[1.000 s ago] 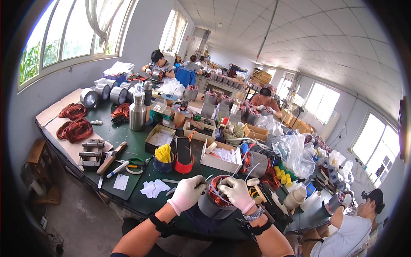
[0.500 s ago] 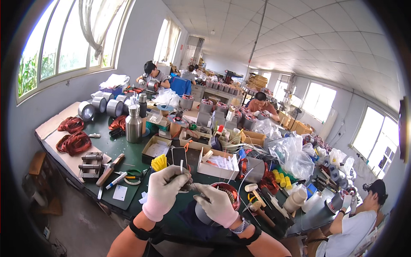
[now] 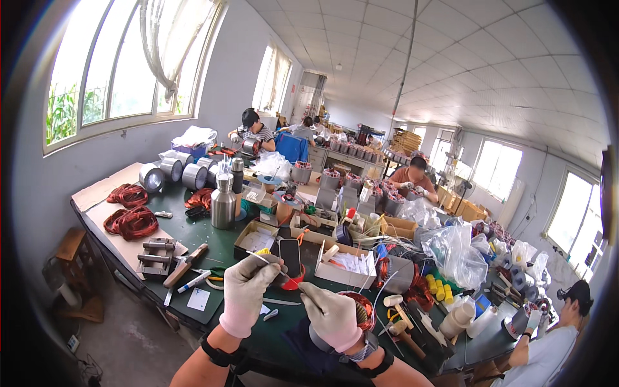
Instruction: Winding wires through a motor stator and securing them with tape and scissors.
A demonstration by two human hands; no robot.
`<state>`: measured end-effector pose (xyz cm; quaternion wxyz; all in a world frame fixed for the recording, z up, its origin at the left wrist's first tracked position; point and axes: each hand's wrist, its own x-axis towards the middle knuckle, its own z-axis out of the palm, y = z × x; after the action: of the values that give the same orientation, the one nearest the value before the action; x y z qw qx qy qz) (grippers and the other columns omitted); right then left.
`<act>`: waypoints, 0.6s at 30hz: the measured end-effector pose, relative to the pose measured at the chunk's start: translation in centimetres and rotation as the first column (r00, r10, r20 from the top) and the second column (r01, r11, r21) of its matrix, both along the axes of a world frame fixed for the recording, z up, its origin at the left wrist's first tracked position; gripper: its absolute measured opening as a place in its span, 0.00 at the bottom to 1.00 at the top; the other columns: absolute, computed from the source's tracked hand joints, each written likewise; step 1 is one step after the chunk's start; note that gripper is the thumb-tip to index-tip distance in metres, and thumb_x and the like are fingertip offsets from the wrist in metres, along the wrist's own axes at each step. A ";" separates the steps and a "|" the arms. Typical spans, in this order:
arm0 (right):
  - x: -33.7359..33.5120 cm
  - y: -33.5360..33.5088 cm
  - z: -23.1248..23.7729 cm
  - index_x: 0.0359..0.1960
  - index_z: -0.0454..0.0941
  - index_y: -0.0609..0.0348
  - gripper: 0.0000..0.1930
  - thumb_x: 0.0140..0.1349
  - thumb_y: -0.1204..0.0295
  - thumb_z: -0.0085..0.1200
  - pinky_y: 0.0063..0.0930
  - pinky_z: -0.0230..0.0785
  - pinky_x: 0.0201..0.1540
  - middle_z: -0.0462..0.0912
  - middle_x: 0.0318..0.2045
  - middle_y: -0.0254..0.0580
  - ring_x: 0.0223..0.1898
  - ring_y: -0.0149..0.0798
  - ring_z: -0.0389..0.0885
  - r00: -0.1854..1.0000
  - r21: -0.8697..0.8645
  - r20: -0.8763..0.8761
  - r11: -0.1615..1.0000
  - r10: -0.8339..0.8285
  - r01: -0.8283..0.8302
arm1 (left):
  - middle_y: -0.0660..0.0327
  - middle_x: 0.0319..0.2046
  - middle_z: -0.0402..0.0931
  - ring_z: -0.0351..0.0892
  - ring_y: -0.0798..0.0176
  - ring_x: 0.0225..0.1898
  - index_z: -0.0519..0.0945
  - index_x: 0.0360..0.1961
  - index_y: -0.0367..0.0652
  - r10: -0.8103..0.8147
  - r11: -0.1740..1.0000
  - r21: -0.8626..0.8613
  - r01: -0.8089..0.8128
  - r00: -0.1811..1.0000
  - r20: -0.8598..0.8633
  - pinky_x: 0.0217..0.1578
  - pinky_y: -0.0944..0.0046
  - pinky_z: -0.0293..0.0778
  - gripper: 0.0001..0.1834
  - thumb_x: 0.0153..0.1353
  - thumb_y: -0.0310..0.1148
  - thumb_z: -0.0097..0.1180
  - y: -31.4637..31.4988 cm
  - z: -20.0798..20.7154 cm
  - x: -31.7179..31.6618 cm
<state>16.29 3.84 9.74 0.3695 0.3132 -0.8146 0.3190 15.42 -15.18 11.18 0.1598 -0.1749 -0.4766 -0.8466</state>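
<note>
White work gloves cover both my hands, raised over the front of the green table. My left hand (image 3: 248,293) is closed in a pinch on a thin white tube (image 3: 259,257), which slants up and left past the fingers. Close by is my right hand (image 3: 330,316), its fingertips pinched together on something too small to make out. Between the fingertips shows a small red piece (image 3: 291,283); I cannot tell which hand holds it. A motor stator (image 3: 365,308) with copper windings stands behind my right hand, partly hidden. Behind my left hand lies a dark phone (image 3: 290,257).
Left on the table are a knife (image 3: 187,266), a marker (image 3: 194,281), red wire coils (image 3: 131,222) and a steel bottle (image 3: 223,203). A paper-filled box (image 3: 346,263) sits ahead; mallets (image 3: 401,311) lie right. Co-workers sit farther off, one at the right edge (image 3: 548,345).
The white tube has swung from upright to a slant toward the left. The red piece now shows between my hands. The whole scene has shifted right and down in view.
</note>
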 end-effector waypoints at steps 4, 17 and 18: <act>-0.1 0.2 -0.1 0.49 0.85 0.57 0.10 0.67 0.74 0.61 0.36 0.76 0.29 0.85 0.27 0.45 0.27 0.47 0.86 1.000 0.007 -0.009 1.000 -0.004 0.004 | 0.55 0.36 0.86 0.87 0.65 0.34 0.84 0.45 0.29 0.012 1.000 -0.020 -0.012 1.000 0.018 0.38 0.66 0.84 0.06 0.71 0.21 0.58 0.1 0.1 0.1; 0.8 -0.2 0.3 0.47 0.86 0.59 0.10 0.66 0.76 0.61 0.32 0.79 0.34 0.88 0.32 0.47 0.32 0.46 0.89 0.998 0.008 0.056 0.999 -0.039 0.039 | 0.53 0.35 0.86 0.88 0.63 0.33 0.80 0.43 0.30 0.123 0.978 -0.164 -0.130 0.991 -0.052 0.39 0.65 0.85 0.05 0.70 0.18 0.55 0.7 -0.5 0.7; 1.0 -0.3 0.4 0.46 0.87 0.62 0.10 0.65 0.78 0.62 0.30 0.81 0.39 0.90 0.36 0.49 0.36 0.46 0.91 0.994 -0.008 0.103 0.999 -0.045 0.046 | 0.53 0.36 0.85 0.88 0.63 0.34 0.80 0.43 0.29 0.124 0.966 -0.220 -0.137 0.990 -0.073 0.40 0.64 0.85 0.05 0.70 0.17 0.54 0.7 -0.6 0.7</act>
<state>17.26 3.56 10.19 0.3357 0.2757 -0.8379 0.3306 16.12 -14.46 10.62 0.2083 -0.1847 -0.5747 -0.7696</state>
